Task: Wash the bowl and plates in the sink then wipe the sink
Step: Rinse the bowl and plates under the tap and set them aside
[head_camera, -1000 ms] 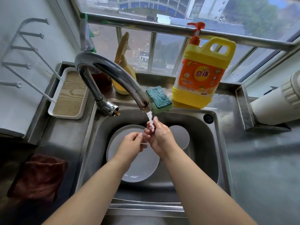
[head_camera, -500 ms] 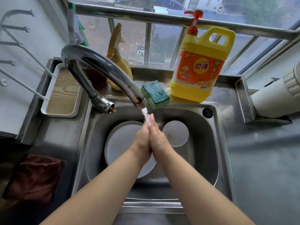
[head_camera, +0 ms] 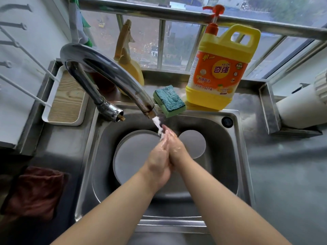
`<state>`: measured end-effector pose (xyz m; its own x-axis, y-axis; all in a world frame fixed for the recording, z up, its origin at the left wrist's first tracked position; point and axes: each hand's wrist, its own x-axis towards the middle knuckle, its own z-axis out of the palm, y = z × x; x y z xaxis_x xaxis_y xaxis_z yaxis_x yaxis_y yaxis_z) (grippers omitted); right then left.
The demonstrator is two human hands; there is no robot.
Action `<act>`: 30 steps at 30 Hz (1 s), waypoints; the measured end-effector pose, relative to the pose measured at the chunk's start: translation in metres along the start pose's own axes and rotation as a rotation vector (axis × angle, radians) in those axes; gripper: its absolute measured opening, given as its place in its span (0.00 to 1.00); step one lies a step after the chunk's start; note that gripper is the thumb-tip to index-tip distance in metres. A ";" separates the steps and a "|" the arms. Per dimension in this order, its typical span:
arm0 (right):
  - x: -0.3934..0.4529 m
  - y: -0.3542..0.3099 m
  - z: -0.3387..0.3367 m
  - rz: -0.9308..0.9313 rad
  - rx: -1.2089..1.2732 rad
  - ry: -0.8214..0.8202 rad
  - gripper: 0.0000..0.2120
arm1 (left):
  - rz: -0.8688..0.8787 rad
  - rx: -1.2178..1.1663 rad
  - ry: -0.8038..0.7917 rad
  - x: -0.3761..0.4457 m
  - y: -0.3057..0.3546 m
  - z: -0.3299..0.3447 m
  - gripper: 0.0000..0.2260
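Left hand (head_camera: 157, 161) and right hand (head_camera: 177, 149) pressed palm to palm, fingers (head_camera: 167, 134) straight, gripping nothing, under tap water; large grey round plate (head_camera: 131, 156) and smaller grey round dish (head_camera: 194, 144) below in steel sink (head_camera: 228, 156)

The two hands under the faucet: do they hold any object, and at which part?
Nothing is held. The left hand and right hand press palm to palm under the water.

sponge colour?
Sponge: teal scouring top on a light green base, seen in the head view.
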<state>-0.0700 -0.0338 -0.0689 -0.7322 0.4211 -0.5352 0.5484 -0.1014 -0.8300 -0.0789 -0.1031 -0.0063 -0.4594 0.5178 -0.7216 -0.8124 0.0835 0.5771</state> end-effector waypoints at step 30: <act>0.009 0.046 -0.103 0.286 -0.743 0.404 0.11 | 0.094 0.705 0.242 0.012 -0.015 -0.078 0.08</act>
<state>-0.0098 0.0579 -0.0963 -0.4060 0.7692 -0.4934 0.9112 0.2996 -0.2827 -0.1001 -0.1644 -0.0530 -0.6480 0.3549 -0.6739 -0.3805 0.6156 0.6901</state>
